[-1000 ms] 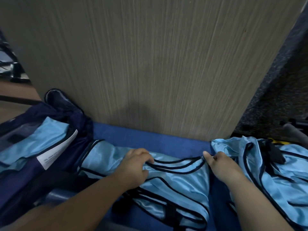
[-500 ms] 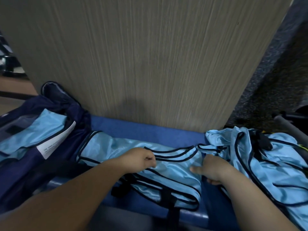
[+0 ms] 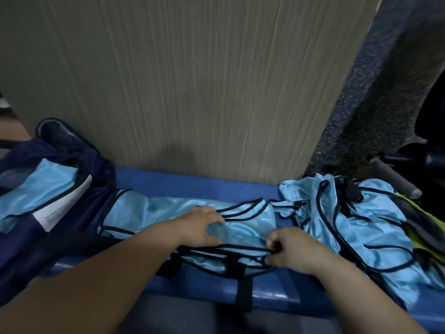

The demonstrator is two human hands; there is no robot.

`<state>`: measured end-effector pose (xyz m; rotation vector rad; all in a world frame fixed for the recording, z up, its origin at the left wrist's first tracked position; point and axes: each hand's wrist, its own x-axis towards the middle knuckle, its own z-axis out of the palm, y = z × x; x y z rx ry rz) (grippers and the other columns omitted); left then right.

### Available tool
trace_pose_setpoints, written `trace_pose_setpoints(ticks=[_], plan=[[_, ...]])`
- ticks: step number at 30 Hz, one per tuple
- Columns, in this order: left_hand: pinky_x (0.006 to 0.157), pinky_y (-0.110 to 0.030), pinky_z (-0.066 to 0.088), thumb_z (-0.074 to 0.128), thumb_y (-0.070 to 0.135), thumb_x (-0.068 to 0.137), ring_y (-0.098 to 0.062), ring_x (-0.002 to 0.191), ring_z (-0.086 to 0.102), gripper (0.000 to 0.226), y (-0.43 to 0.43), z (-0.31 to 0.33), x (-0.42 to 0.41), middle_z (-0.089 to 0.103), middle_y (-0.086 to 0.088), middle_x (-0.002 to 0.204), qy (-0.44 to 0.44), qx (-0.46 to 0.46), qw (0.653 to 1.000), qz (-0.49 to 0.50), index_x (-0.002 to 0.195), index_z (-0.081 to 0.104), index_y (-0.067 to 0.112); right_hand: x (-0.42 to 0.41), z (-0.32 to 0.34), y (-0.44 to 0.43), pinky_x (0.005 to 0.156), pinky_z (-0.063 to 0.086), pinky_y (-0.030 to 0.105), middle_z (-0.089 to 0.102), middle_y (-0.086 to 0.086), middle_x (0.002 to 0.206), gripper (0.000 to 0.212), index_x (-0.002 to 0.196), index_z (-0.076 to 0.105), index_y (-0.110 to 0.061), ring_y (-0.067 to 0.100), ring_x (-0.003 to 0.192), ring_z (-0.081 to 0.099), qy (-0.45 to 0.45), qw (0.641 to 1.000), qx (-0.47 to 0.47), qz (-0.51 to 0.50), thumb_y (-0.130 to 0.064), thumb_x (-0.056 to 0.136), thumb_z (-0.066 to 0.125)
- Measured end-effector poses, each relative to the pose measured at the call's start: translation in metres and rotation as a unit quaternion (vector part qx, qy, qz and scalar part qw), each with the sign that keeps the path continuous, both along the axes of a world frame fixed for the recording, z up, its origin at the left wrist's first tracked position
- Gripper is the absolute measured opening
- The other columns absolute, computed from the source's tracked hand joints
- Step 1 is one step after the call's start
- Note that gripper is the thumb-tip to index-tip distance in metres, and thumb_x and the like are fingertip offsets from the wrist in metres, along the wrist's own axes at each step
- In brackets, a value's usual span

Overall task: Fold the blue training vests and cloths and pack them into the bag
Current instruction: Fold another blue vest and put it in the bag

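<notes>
Our right hand (image 3: 291, 247) has drawn the far edge of the vest (image 3: 248, 227) in toward us and now pinches its black trim, while our left hand (image 3: 202, 225) grips the cloth just beside; the fold is half made. The bag (image 3: 72, 150) gapes left of our fingers, the unfolded pile (image 3: 349, 225) crowds close on their right

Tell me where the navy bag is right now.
Head view, far left: the navy bag lies open at the left end of the blue bench, against the wood-grain panel, just left of the light blue vest.
</notes>
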<state>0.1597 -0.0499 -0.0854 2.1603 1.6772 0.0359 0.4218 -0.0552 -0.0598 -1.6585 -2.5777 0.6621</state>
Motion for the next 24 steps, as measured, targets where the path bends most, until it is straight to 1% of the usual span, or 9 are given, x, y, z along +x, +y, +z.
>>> trace_pose_setpoints(ticks=[3,6,9,12,15,17,19,22,24], plan=[[0.119,-0.032,0.011,0.052,0.055,0.093,-0.023,0.147,0.011,0.064,0.001,-0.004,0.008,0.012,0.007,0.161,0.015,-0.006,1.000,0.016,0.150,0.030,0.035,0.011,0.000,0.006,0.059,0.035,0.020,0.051,-0.010,0.074,0.035,0.067,0.040,-0.031,0.011,0.075,0.051,0.040,0.985,0.162,-0.032,-0.032,0.082,0.072],[0.121,-0.039,0.005,0.039,0.058,0.097,-0.020,0.149,0.000,0.063,-0.003,-0.012,0.016,-0.002,0.012,0.163,0.054,0.008,0.998,0.027,0.153,0.016,0.040,0.018,-0.005,0.007,0.054,0.026,0.016,0.048,-0.009,0.073,0.036,0.065,0.038,-0.028,0.011,0.073,0.045,0.017,0.975,0.220,0.010,-0.031,0.081,0.071],[0.118,-0.037,-0.006,0.028,0.059,0.099,-0.013,0.149,-0.008,0.062,-0.012,-0.019,0.017,-0.010,0.014,0.162,0.065,0.018,0.998,0.022,0.153,0.004,0.041,0.022,-0.014,0.008,0.058,0.030,0.021,0.043,-0.008,0.075,0.025,0.065,0.057,-0.020,0.018,0.076,0.056,-0.036,0.963,0.265,0.037,-0.033,0.084,0.067],[0.119,-0.040,-0.013,0.024,0.062,0.098,-0.012,0.148,-0.018,0.065,-0.015,-0.021,0.014,-0.014,0.013,0.161,0.073,0.016,0.997,0.008,0.154,-0.002,0.040,0.023,-0.017,0.005,0.068,0.035,0.026,0.054,-0.001,0.087,0.032,0.088,0.064,-0.017,0.021,0.090,0.058,-0.137,0.973,0.176,0.054,-0.043,0.095,0.048],[0.118,-0.044,-0.016,0.024,0.065,0.097,-0.013,0.147,-0.021,0.068,-0.014,-0.023,0.014,-0.017,0.011,0.161,0.086,0.010,0.996,0.001,0.153,-0.005,0.041,0.024,-0.007,0.003,0.061,0.037,0.031,0.047,-0.004,0.072,0.042,0.068,0.051,-0.019,0.015,0.071,0.050,-0.172,0.981,0.074,0.042,-0.054,0.090,0.052],[0.118,-0.045,-0.017,0.024,0.066,0.096,-0.014,0.146,-0.023,0.069,-0.015,-0.023,0.014,-0.018,0.011,0.161,0.092,0.010,0.996,-0.003,0.153,-0.006,0.041,0.025,-0.002,0.002,0.061,0.042,0.027,0.052,-0.005,0.070,0.045,0.065,0.050,-0.021,0.009,0.067,0.053,-0.094,0.995,-0.017,-0.004,-0.062,0.076,0.064],[0.117,-0.048,-0.018,0.024,0.066,0.096,-0.016,0.146,-0.024,0.069,-0.015,-0.022,0.014,-0.019,0.011,0.161,0.089,0.009,0.996,-0.004,0.153,-0.006,0.042,0.023,-0.003,0.002,0.070,0.049,0.027,0.062,-0.007,0.080,0.049,0.077,0.057,-0.023,0.007,0.076,0.060,0.031,0.996,-0.042,-0.078,-0.069,0.067,0.070],[0.115,-0.054,-0.019,0.024,0.066,0.096,-0.016,0.145,-0.027,0.068,-0.017,-0.022,0.014,-0.020,0.012,0.160,0.085,0.006,0.996,-0.003,0.152,-0.007,0.043,0.011,-0.008,0.007,0.076,0.058,0.039,0.065,0.005,0.094,0.065,0.097,0.056,-0.014,0.021,0.084,0.065,0.132,0.961,-0.046,-0.237,-0.076,0.077,0.054],[0.114,-0.056,-0.020,0.024,0.067,0.096,-0.015,0.144,-0.029,0.068,-0.019,-0.023,0.014,-0.020,0.013,0.160,0.081,0.009,0.997,0.000,0.152,-0.007,0.044,0.001,-0.013,0.011,0.066,0.060,0.038,0.064,0.012,0.098,0.067,0.105,0.059,-0.007,0.027,0.083,0.067,0.186,0.928,-0.104,-0.306,-0.070,0.084,0.051]])
